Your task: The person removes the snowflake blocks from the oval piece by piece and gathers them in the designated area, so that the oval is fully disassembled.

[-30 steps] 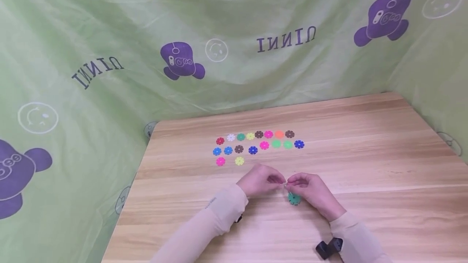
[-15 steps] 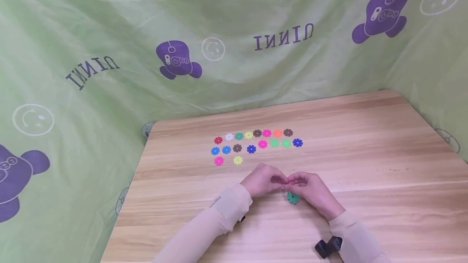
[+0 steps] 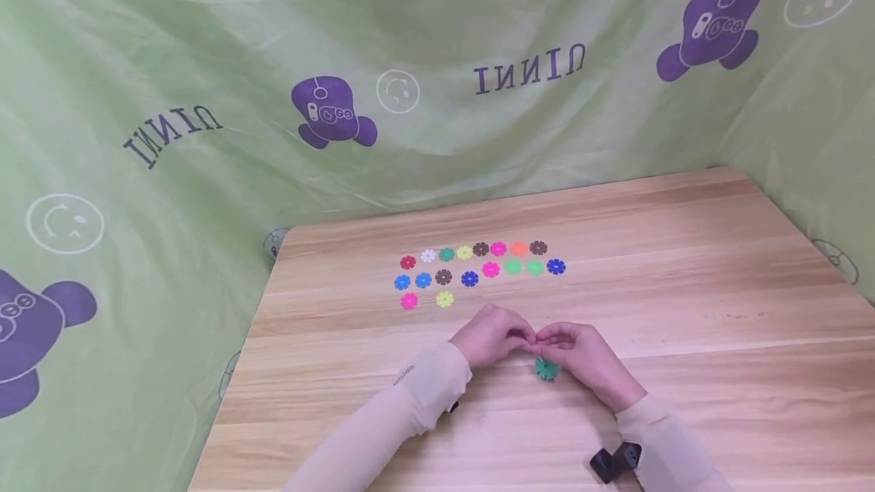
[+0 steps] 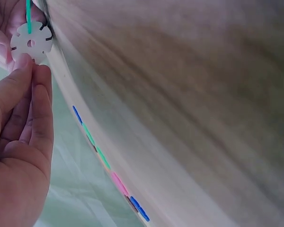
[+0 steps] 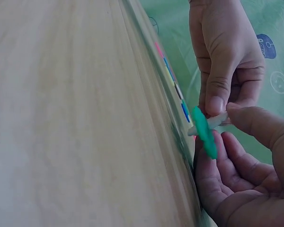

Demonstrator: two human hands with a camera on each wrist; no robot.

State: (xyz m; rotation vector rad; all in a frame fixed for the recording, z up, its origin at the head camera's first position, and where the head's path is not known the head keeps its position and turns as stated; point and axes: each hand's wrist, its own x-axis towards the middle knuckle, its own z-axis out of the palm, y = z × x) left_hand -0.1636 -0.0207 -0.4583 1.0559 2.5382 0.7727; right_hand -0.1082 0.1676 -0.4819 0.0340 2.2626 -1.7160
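Observation:
My left hand pinches a notched white plastic disc between thumb and fingertips, plain in the left wrist view. A green notched disc is joined crosswise to the white one, slot to slot, and shows below the fingers of my right hand. Seen from the right wrist, the green disc stands across the white disc, and the right thumb and fingers grip the white disc from the near side. Both hands' fingertips meet over the white disc, hiding most of it in the head view.
Loose notched discs in several colours lie in rows on the wooden table, beyond the hands. A pink disc and a yellow disc form the nearest row. A green printed curtain hangs around the table.
The left hand has shifted slightly right, bringing its fingertips up against the right hand's. The green disc has moved a little left and up in view. The rows of discs stay put.

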